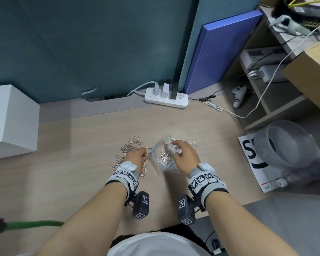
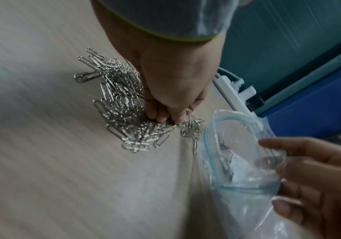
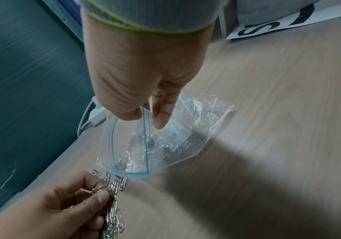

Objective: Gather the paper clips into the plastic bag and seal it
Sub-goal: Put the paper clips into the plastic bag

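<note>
A pile of silver paper clips point(image 1: 128, 147) point(image 2: 120, 103) lies on the wooden table point(image 1: 81, 172). My left hand point(image 1: 137, 157) point(image 2: 165, 118) is down on the pile's right side, its fingers curled round a bunch of clips point(image 3: 112, 190). Just to the right lies a clear zip plastic bag point(image 1: 160, 145) point(image 2: 237, 161) point(image 3: 165, 142) with a blue-green seal strip, its mouth wide and facing the pile. My right hand point(image 1: 183, 154) point(image 3: 151, 113) pinches the bag's upper rim and holds it up. Several clips point(image 1: 164, 157) lie inside the bag.
A white power strip point(image 1: 166, 99) with plugs sits at the table's back edge by the teal wall. A white box point(image 1: 9, 117) stands at the left. At the right lie a printed sheet point(image 1: 251, 159) and a clear container point(image 1: 284, 143), with shelves behind.
</note>
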A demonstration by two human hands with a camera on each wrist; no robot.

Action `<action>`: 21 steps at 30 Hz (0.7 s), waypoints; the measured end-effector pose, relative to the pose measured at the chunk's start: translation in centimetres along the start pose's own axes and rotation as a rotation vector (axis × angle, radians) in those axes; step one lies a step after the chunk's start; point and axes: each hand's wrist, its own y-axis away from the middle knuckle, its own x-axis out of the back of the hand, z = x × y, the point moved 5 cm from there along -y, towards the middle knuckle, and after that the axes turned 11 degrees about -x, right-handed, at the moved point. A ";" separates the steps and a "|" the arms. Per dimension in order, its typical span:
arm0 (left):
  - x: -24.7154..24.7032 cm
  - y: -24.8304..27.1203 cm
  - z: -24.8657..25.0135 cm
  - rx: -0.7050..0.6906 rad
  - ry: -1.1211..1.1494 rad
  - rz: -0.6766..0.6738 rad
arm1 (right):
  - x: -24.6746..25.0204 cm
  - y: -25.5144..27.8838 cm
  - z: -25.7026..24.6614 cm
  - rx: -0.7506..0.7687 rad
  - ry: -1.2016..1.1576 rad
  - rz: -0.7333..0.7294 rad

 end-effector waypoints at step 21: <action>2.2 -1.8 5.8 -0.141 0.288 0.190 | 0.8 -0.1 0.5 -0.024 0.024 0.038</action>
